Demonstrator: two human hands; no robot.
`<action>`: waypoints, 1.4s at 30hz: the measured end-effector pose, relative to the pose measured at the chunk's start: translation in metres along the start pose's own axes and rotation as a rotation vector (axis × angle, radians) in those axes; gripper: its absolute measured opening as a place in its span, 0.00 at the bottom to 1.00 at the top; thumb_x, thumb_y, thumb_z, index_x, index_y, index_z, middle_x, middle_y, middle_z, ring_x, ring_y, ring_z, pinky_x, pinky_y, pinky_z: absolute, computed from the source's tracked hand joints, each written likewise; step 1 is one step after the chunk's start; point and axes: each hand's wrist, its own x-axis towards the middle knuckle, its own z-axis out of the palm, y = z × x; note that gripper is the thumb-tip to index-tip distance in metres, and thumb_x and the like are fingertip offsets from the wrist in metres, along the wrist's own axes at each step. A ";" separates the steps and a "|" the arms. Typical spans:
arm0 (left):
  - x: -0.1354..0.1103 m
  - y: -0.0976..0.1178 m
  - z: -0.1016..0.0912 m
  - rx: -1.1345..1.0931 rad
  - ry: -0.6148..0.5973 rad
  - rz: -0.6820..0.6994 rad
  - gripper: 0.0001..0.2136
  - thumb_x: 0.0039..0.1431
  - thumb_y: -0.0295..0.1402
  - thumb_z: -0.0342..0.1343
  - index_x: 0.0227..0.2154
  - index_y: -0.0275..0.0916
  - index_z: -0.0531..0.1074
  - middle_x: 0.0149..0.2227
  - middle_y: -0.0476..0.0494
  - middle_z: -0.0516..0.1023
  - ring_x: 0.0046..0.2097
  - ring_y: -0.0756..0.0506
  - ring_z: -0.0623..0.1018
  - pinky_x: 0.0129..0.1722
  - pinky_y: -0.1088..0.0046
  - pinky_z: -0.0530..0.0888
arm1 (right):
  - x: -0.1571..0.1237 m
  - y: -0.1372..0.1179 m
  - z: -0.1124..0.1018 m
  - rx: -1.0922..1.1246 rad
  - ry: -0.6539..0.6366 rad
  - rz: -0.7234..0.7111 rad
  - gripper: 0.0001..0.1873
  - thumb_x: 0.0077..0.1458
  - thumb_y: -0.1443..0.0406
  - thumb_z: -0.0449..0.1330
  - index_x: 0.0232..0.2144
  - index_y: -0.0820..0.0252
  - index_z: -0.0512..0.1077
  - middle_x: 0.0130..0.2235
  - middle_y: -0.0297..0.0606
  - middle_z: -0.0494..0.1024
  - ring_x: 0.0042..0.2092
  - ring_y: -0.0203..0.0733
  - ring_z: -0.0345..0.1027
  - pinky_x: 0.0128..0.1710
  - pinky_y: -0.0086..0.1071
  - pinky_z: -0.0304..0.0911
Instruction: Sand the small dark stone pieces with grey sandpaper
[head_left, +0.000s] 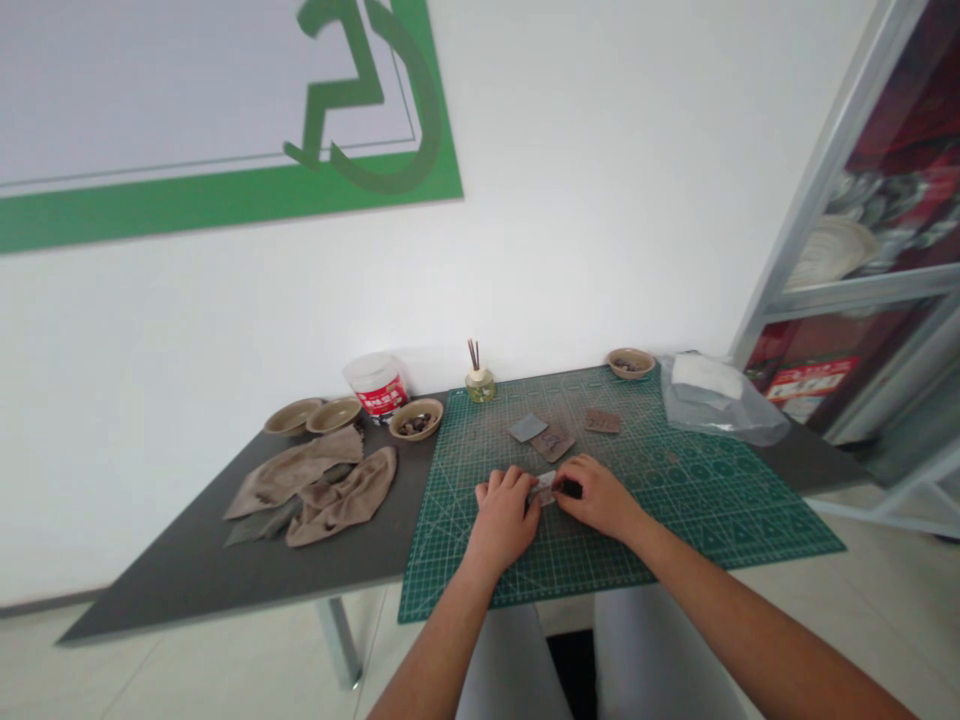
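- Our left hand point(504, 518) and right hand point(596, 497) meet near the middle of the green cutting mat point(720, 530), their fingers point(517, 482) closed narrowly on a small pale piece point(546, 488).
- A dark object point(570, 488) shows beside our right fingers; we cannot tell what it is.
- Farther on, a grey square point(527, 427) and two brown squares point(553, 443) point(603, 421) lie apart from our hands.
- Left of the mat, a bowl of small stones point(415, 418) and crumpled cloths point(341, 497) sit on the table point(187, 560).

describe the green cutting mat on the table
The cutting mat is a flat, dark green sheet, plastic-looking, printed with a pale grid and circle and triangle guides. It lies at an angle on the grey table top, overhanging the front edge. A grey square and brown square lie on it; the left hand and right hand are over it.
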 end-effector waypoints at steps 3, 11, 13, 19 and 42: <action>0.000 0.000 0.000 0.003 0.003 -0.002 0.10 0.63 0.33 0.47 0.44 0.46 0.69 0.46 0.44 0.71 0.48 0.39 0.66 0.43 0.60 0.62 | 0.000 -0.001 -0.001 -0.017 -0.001 -0.011 0.05 0.50 0.69 0.63 0.31 0.55 0.75 0.35 0.37 0.74 0.42 0.45 0.65 0.46 0.39 0.60; 0.000 0.000 0.000 0.019 -0.003 0.000 0.10 0.63 0.33 0.47 0.44 0.46 0.69 0.46 0.44 0.71 0.48 0.39 0.66 0.43 0.60 0.62 | -0.002 0.000 0.000 -0.046 -0.020 -0.038 0.07 0.48 0.70 0.64 0.31 0.54 0.76 0.35 0.36 0.75 0.42 0.44 0.65 0.45 0.38 0.60; 0.000 0.001 -0.001 0.027 -0.010 -0.003 0.10 0.63 0.33 0.47 0.44 0.46 0.69 0.46 0.44 0.70 0.48 0.39 0.66 0.43 0.60 0.62 | -0.003 0.000 -0.001 -0.043 -0.037 -0.044 0.06 0.48 0.70 0.64 0.31 0.55 0.75 0.35 0.36 0.75 0.41 0.44 0.65 0.45 0.37 0.60; 0.000 0.002 -0.003 0.049 -0.033 0.005 0.10 0.64 0.34 0.46 0.45 0.46 0.69 0.47 0.44 0.70 0.48 0.39 0.66 0.43 0.62 0.62 | -0.002 -0.001 -0.003 -0.084 -0.034 -0.008 0.04 0.49 0.70 0.64 0.30 0.58 0.74 0.33 0.35 0.75 0.40 0.42 0.65 0.45 0.36 0.59; 0.000 0.003 -0.002 0.062 -0.018 -0.010 0.10 0.64 0.34 0.46 0.44 0.45 0.69 0.46 0.45 0.71 0.48 0.40 0.66 0.42 0.61 0.61 | -0.002 0.001 -0.002 -0.104 -0.046 -0.084 0.05 0.50 0.70 0.64 0.26 0.58 0.72 0.34 0.33 0.76 0.40 0.41 0.65 0.46 0.36 0.57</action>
